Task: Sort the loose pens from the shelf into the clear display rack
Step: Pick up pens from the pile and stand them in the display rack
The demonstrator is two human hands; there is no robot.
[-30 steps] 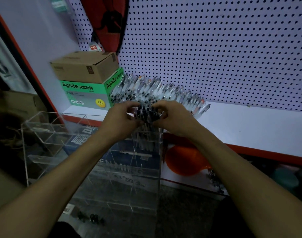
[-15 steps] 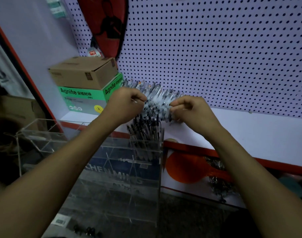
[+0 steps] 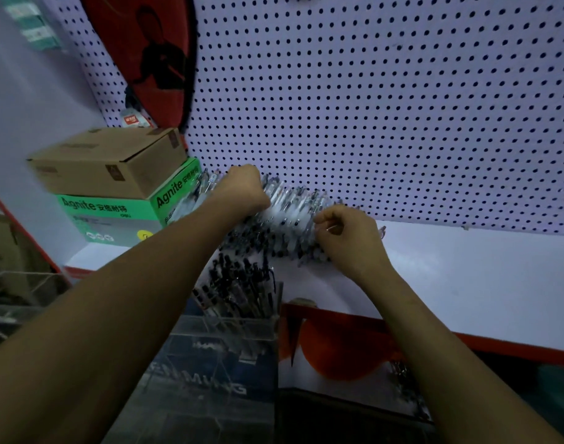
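Note:
A pile of loose clear-barrelled pens [image 3: 290,216] lies on the white shelf [image 3: 466,283] against the pegboard. My left hand [image 3: 242,187] is curled into the left end of the pile, fingers hidden among the pens. At the right end my right hand [image 3: 344,232] curls its fingers and thumb around pens. Below the shelf edge stands the clear display rack [image 3: 242,328], and its top right compartment holds several dark-capped pens [image 3: 239,286] standing upright.
A brown carton [image 3: 114,161] sits on a green and white box [image 3: 126,213] at the shelf's left end. A red hanging item [image 3: 165,59] covers part of the pegboard [image 3: 386,107]. An orange object [image 3: 338,357] lies under the shelf.
Both hands left the pens in the rack and rose to the pile on the shelf. They have spread apart to its two ends and closed on pens there.

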